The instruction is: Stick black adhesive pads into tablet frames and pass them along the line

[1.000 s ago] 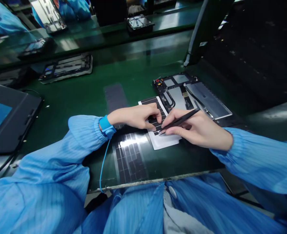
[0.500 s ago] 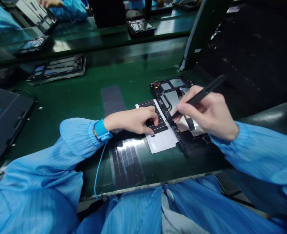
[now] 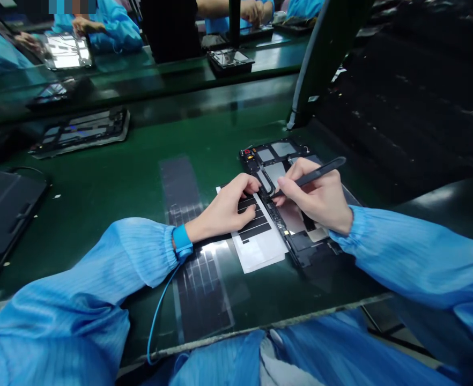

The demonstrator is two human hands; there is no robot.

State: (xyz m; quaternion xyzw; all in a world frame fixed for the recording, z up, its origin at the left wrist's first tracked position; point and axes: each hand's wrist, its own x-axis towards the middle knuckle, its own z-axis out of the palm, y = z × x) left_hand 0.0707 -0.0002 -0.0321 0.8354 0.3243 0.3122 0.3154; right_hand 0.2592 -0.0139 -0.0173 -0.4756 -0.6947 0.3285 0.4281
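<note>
My right hand [image 3: 319, 195] grips a slim black pen-like tool [image 3: 320, 170]; whether it is a pry stick or tweezers I cannot make out. Its tip points down at the left edge of an opened tablet-like device [image 3: 266, 155] with bare circuitry, grey plates and a black cable. My left hand [image 3: 232, 206] rests over a white sheet [image 3: 260, 252] bearing rows of black adhesive strips [image 3: 256, 230]. Its thumb and forefinger are apart, fingertips near the device's left edge. A blue wrist strap [image 3: 183, 241] with a cord circles my left wrist.
Dark clear-edged film sheets [image 3: 202, 289] lie left of the white sheet. Another opened device [image 3: 83, 131] sits at the back left, a black case [image 3: 7, 214] at far left. A post [image 3: 304, 80] rises behind. Co-workers' hands [image 3: 87, 26] handle devices across the bench.
My left hand has shifted up the sheet, its fingertips nearer the device edge. My right hand has moved the tool tip farther up that edge. The view has tilted slightly.
</note>
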